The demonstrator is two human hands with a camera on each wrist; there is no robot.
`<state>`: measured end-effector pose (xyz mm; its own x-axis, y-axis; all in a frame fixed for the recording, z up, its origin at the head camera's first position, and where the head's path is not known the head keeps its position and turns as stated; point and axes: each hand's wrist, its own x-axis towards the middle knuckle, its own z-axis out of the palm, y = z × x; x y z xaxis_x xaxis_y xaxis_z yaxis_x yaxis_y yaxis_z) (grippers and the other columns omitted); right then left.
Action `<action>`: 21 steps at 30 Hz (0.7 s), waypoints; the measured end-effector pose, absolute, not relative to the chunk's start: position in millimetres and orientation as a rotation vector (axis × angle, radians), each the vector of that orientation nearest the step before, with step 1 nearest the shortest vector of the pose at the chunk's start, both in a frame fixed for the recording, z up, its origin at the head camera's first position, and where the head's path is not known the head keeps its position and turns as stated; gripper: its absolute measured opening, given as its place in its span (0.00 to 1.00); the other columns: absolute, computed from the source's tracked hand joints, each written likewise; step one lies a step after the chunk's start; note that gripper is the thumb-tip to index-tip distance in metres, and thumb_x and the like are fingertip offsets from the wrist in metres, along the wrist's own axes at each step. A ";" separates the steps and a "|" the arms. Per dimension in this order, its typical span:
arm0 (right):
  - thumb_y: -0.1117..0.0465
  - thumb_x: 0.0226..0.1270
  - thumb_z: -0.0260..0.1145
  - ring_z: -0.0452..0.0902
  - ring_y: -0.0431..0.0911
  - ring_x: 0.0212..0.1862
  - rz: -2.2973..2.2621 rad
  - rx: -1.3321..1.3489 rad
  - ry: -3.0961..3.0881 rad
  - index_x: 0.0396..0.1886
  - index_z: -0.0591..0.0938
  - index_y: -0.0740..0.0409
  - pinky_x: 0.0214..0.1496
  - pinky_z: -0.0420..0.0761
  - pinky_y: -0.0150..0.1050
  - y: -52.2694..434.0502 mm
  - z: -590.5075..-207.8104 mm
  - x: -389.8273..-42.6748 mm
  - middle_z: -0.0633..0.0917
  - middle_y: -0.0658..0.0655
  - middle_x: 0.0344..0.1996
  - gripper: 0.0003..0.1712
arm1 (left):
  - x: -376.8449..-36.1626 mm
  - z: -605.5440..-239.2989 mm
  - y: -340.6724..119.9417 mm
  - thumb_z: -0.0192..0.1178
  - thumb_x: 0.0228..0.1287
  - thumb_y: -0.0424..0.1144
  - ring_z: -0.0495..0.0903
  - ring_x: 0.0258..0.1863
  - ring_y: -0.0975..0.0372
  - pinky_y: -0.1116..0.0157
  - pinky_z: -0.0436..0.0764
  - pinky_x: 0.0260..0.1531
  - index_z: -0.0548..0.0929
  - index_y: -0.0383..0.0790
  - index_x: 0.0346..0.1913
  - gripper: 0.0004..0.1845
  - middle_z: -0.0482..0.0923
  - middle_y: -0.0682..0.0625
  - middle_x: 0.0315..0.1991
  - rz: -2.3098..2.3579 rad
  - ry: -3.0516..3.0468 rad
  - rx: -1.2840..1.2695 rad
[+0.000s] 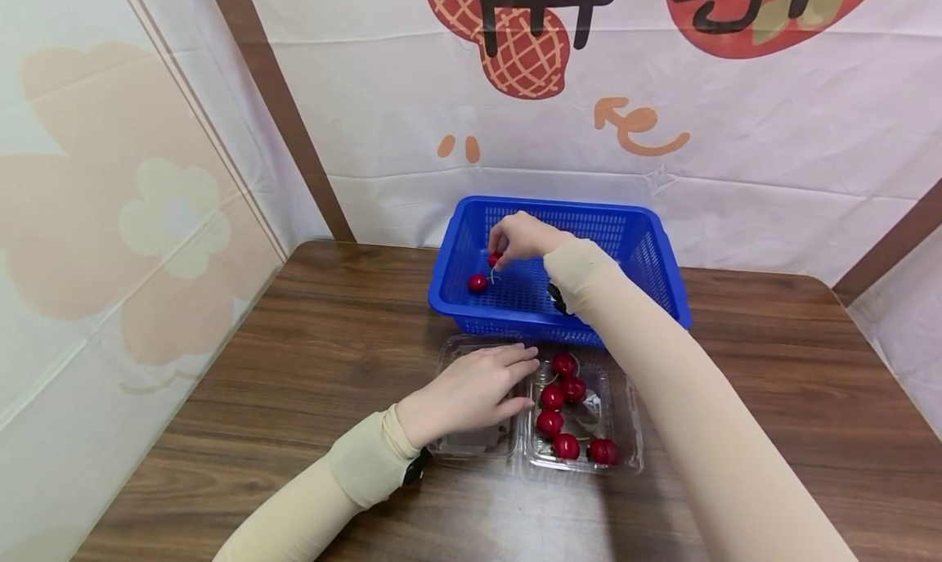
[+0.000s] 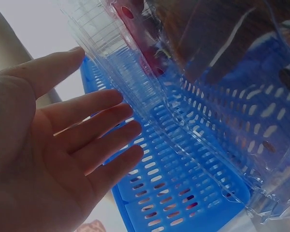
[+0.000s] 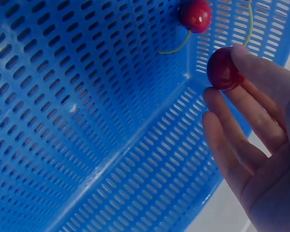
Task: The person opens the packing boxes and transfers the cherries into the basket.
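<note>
My right hand (image 1: 524, 236) is inside the blue basket (image 1: 559, 321), pinching a red cherry (image 3: 224, 69) between thumb and fingers. A second cherry (image 1: 477, 283) with a green stem lies on the basket floor close by. My left hand (image 1: 471, 388) has its fingers extended over the clear plastic clamshell box (image 1: 634, 451), at the fold between lid and tray. In the left wrist view the left palm (image 2: 53, 159) holds nothing. Several cherries (image 1: 552, 397) lie in the right-hand half of the box, mostly along its left side.
The basket stands at the back of the wooden table (image 1: 331, 333), near a white printed cloth (image 1: 353, 120). The box sits directly in front of it. Another cloth wall (image 1: 110, 218) runs along the left side.
</note>
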<state>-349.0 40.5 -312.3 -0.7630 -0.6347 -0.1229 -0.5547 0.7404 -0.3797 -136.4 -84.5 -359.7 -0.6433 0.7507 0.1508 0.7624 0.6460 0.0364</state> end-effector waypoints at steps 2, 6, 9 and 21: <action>0.61 0.53 0.74 0.81 0.46 0.44 -0.474 -0.944 2.690 0.40 0.84 0.58 0.50 0.80 0.39 39.8 -314.8 -349.6 0.86 0.55 0.40 0.14 | -136.1 -359.6 -84.5 0.57 0.65 0.53 0.72 0.64 0.56 0.62 0.71 0.63 0.77 0.40 0.60 0.26 0.73 0.47 0.63 -0.148 -2.744 -1.263; 0.61 0.54 0.74 0.81 0.47 0.44 -0.482 -0.953 2.671 0.41 0.84 0.59 0.49 0.81 0.40 37.0 -320.0 -349.9 0.86 0.57 0.41 0.14 | -135.5 -359.4 -84.7 0.57 0.65 0.53 0.71 0.64 0.56 0.62 0.71 0.63 0.77 0.40 0.60 0.27 0.73 0.47 0.64 -0.159 -2.760 -1.259; 0.60 0.54 0.74 0.81 0.47 0.44 -0.468 -0.936 2.659 0.41 0.84 0.59 0.49 0.81 0.40 35.0 -323.0 -349.9 0.86 0.56 0.41 0.15 | -135.4 -359.2 -84.9 0.57 0.65 0.53 0.71 0.64 0.56 0.62 0.71 0.64 0.77 0.40 0.61 0.27 0.72 0.47 0.64 -0.161 -2.762 -1.261; 0.59 0.53 0.74 0.81 0.46 0.43 -0.406 -0.850 2.637 0.41 0.84 0.57 0.49 0.80 0.40 31.7 -330.8 -356.1 0.86 0.55 0.41 0.15 | -136.6 -358.5 -86.9 0.57 0.64 0.54 0.71 0.64 0.56 0.62 0.71 0.64 0.77 0.39 0.60 0.28 0.73 0.47 0.63 -0.156 -2.739 -1.284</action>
